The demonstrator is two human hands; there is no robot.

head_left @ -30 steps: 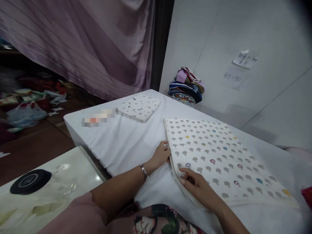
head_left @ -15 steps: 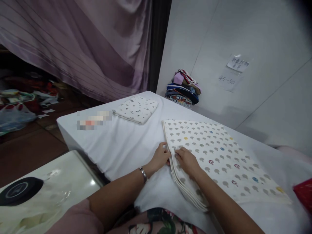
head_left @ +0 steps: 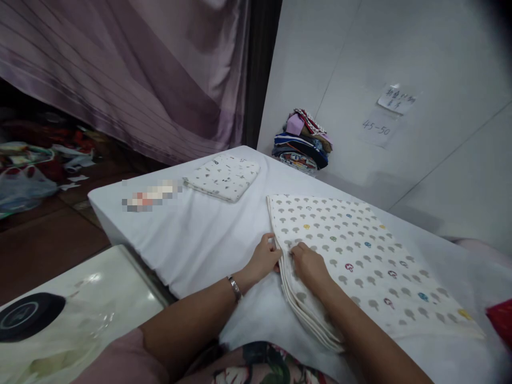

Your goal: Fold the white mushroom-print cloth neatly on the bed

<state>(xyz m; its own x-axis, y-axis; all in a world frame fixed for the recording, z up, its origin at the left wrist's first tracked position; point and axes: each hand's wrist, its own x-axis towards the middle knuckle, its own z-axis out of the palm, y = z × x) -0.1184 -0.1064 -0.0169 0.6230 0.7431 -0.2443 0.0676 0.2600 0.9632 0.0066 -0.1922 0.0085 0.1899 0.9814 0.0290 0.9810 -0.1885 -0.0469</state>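
A folded mushroom-print cloth, cream with grey and a few coloured mushrooms, lies in several layers on the white-covered table. My left hand, with a metal bracelet at the wrist, is closed on the left edge of its layers. Just to the right, my right hand rests on the top layer near that edge, its fingers curled against the fabric. Both fingertips are partly hidden. Farther back on the table is a smaller folded white cloth with a small dark print, apart from both hands.
A pixelated patch hides something near the table's left corner. Folded textiles form a stack by the wall. At lower left, a cream surface holds a round black object. Something red shows at the right edge.
The view has shifted slightly. My right hand has moved a little to the right along the cloth, while my left hand stays at the layered edge.
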